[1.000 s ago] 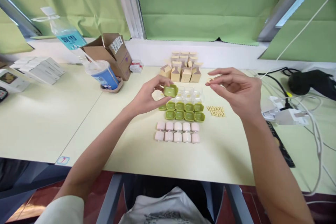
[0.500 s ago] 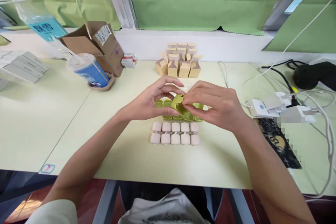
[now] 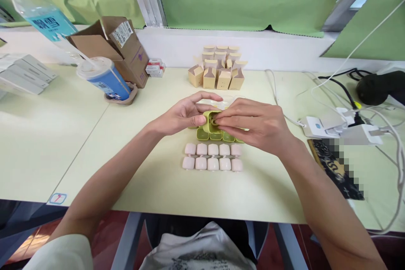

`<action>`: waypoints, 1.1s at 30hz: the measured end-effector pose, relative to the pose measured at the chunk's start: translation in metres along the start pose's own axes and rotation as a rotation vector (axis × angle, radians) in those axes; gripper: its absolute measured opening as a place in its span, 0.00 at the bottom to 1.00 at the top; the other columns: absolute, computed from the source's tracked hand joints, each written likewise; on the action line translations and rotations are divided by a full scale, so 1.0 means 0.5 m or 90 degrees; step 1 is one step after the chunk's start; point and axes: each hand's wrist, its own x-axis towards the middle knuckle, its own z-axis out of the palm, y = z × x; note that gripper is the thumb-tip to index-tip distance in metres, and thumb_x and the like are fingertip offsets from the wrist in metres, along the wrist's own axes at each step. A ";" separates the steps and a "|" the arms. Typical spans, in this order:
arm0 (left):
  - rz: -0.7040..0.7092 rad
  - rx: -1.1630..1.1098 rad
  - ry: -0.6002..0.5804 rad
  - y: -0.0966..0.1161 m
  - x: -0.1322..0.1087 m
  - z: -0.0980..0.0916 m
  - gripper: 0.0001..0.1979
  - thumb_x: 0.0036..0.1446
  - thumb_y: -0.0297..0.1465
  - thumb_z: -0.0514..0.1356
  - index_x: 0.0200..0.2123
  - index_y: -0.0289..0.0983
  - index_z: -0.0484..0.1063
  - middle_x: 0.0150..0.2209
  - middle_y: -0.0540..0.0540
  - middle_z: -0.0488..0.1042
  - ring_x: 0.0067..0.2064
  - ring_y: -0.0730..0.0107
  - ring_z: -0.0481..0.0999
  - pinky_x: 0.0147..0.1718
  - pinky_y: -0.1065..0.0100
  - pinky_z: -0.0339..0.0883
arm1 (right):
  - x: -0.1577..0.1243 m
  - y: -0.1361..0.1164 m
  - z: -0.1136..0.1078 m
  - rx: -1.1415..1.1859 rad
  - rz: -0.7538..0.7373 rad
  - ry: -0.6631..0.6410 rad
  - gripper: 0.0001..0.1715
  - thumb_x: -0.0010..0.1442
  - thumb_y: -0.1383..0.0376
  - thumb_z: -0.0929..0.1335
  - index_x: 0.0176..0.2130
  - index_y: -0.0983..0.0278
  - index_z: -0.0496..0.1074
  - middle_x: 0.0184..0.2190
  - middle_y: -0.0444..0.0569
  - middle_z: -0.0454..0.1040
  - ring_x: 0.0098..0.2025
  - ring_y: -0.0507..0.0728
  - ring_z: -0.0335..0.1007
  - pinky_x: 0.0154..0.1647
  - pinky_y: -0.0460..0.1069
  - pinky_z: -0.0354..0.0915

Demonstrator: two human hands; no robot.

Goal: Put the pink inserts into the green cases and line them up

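A small olive-green square cup is held above the table between both hands, its hollow side toward me. My left hand grips its left wall, thumb in front and fingers behind. The fingertips of my right hand are pressed together inside the cup's opening, on a small part I cannot make out. Below them stand more green cups in rows, partly hidden by my hands. Nearer to me, two rows of pale pink and white rounded square pieces lie on the table.
Open small yellow cartons stand by the wall. At left are a blue drink cup, a cardboard box and a bottle. A power strip, cables and a black patterned item lie at right.
The green cup has turned so its opening faces me more. My left thumb has moved up onto its wall, and my right fingertips have gone into the opening.
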 end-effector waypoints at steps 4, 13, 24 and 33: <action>0.004 -0.046 0.000 -0.003 0.003 0.010 0.32 0.66 0.49 0.75 0.67 0.45 0.73 0.59 0.35 0.87 0.55 0.51 0.91 0.51 0.59 0.86 | 0.002 -0.005 0.009 -0.056 -0.019 0.027 0.11 0.72 0.74 0.74 0.42 0.57 0.83 0.42 0.46 0.88 0.40 0.57 0.82 0.40 0.56 0.81; -0.002 -0.170 -0.014 -0.004 0.005 0.018 0.29 0.68 0.42 0.74 0.68 0.43 0.74 0.57 0.36 0.88 0.53 0.57 0.91 0.50 0.64 0.81 | -0.001 -0.008 0.030 -0.058 -0.065 0.102 0.15 0.69 0.79 0.75 0.48 0.60 0.81 0.43 0.51 0.88 0.42 0.58 0.82 0.38 0.54 0.80; -0.020 -0.186 -0.025 -0.007 -0.007 0.025 0.30 0.68 0.38 0.75 0.69 0.45 0.74 0.56 0.38 0.88 0.50 0.62 0.91 0.49 0.67 0.80 | 0.007 -0.026 0.032 -0.042 -0.064 0.084 0.13 0.69 0.80 0.75 0.41 0.63 0.80 0.39 0.50 0.89 0.39 0.58 0.80 0.36 0.56 0.77; -0.026 -0.230 0.063 -0.012 0.001 0.041 0.27 0.67 0.41 0.75 0.64 0.42 0.77 0.46 0.42 0.89 0.44 0.66 0.90 0.43 0.71 0.78 | -0.002 0.007 0.014 0.021 -0.027 0.081 0.20 0.71 0.78 0.73 0.53 0.57 0.84 0.52 0.51 0.89 0.48 0.60 0.87 0.47 0.59 0.85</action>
